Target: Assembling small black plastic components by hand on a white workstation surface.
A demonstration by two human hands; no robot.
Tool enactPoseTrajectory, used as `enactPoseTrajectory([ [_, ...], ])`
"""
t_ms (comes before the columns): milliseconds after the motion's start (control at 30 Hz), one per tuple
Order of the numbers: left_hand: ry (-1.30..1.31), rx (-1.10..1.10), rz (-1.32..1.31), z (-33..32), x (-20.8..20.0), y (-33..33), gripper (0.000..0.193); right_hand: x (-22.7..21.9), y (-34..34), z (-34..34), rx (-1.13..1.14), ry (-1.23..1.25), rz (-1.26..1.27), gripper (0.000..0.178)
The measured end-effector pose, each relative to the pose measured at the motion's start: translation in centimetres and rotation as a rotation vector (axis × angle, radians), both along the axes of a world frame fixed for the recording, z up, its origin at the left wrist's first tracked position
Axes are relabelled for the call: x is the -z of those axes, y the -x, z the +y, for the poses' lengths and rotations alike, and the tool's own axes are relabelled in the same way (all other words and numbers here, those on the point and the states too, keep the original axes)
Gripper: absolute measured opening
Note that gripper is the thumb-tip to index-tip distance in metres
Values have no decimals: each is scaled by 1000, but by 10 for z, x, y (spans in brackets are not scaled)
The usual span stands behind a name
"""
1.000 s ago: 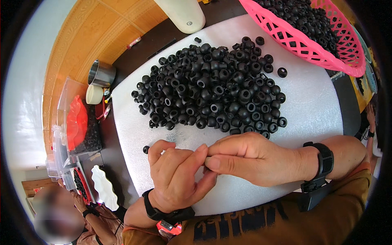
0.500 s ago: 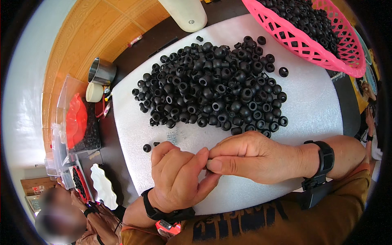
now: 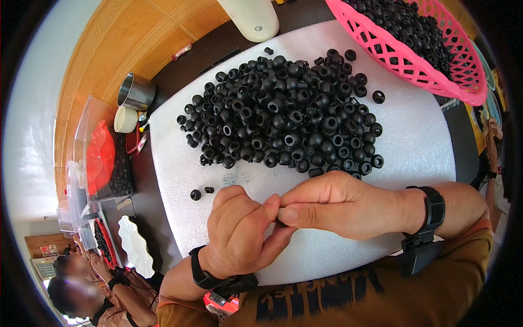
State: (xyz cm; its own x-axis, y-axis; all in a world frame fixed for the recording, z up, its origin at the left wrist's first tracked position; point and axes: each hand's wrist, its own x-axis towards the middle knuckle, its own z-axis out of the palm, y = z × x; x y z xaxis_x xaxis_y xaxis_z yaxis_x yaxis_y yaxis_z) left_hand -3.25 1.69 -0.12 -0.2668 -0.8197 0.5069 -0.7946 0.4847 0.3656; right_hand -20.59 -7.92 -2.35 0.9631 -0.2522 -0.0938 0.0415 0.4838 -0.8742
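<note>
My left hand [image 3: 239, 234] and my right hand [image 3: 338, 203] meet fingertip to fingertip over the near part of a white foam mat [image 3: 414, 152]. Both pinch one small black rubber ring [image 3: 281, 220], mostly hidden between the fingers. A big heap of black rubber rings [image 3: 283, 114] lies on the mat just beyond the hands. Two stray rings [image 3: 200, 193] sit left of my left hand. Each wrist wears a black band.
A pink plastic basket [image 3: 430, 65] full of black rings stands at the back right. A white container [image 3: 251, 19] is at the back, a steel cup [image 3: 135, 92] and clear bins with a red lid [image 3: 101, 158] at the left. Other people sit at lower left and far right.
Both hands stay joined on the ring and shift only slightly. The heap has not moved.
</note>
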Motion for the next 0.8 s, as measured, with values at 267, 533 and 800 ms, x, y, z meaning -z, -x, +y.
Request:
enactPoseTrajectory([
  [267, -17, -81, -87, 1, -2, 0, 47, -4, -1, -2, 90, -60, -33, 23],
  [533, -5, -100, -154, 2, -3, 0, 49, -3, 0, -1, 103, -147, -16, 22],
  [800, 36, -160, -324, -1, -7, 5, 43, 1, -1, 2, 119, -70, -26, 20],
])
